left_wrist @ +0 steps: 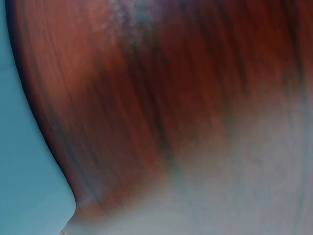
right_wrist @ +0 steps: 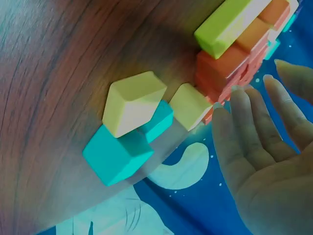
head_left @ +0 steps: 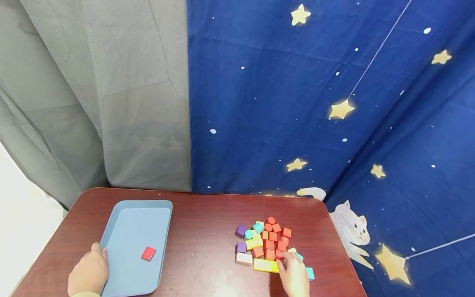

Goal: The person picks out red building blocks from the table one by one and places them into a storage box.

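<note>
In the head view my left hand (head_left: 89, 270) grips the left rim of a blue-grey tray (head_left: 135, 218), thumb at the inner side. A flat red block (head_left: 148, 253) lies on the tray's floor. My right hand (head_left: 294, 275) reaches to the near right side of a block pile, its fingertips by the red blocks (head_left: 269, 244). Seen from the right wrist, its fingers (right_wrist: 242, 127) are fairly straight, the thumb apart, near the red blocks (right_wrist: 222, 68). A long yellow block (head_left: 265, 265) lies just left of that hand. The left wrist view shows only the tray's edge (left_wrist: 34, 147) and tabletop.
Purple blocks (head_left: 241, 247), a white block (head_left: 243, 258) and teal cylinders (head_left: 257, 227) border the pile on the left. Pale yellow (right_wrist: 134, 100) and teal blocks (right_wrist: 117, 154) lie near the right hand. Curtains (head_left: 259, 103) hang behind the brown table (head_left: 200, 231).
</note>
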{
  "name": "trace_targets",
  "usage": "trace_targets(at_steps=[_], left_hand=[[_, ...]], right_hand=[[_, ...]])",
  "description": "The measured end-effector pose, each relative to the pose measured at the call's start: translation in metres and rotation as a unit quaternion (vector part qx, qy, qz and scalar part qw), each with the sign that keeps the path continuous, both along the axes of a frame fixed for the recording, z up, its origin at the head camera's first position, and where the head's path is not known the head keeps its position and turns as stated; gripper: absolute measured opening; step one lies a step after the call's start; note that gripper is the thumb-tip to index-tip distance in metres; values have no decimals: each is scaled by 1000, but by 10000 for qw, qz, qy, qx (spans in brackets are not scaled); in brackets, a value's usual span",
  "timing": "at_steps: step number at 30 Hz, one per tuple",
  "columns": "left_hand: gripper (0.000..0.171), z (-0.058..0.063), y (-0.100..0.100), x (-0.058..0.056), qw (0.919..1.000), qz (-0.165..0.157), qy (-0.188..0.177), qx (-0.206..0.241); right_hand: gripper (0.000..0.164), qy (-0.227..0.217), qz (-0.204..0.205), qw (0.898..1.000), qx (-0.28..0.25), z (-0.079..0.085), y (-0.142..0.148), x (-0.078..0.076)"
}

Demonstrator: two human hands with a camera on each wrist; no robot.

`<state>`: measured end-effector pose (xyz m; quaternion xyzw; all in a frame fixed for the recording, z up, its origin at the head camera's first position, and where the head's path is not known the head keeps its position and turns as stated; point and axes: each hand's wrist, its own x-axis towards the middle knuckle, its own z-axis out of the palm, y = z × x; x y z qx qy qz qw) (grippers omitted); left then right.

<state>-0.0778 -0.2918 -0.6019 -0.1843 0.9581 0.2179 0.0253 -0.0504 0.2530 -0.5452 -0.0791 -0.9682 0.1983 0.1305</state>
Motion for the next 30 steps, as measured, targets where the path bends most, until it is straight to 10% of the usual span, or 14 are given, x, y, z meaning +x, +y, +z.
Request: trace_targets(at_steps=[30], left_hand=[[49,2,0,-1,9998,45,-200,70]], right_hand=[[29,119,391,9982,441,-21,8,-19]])
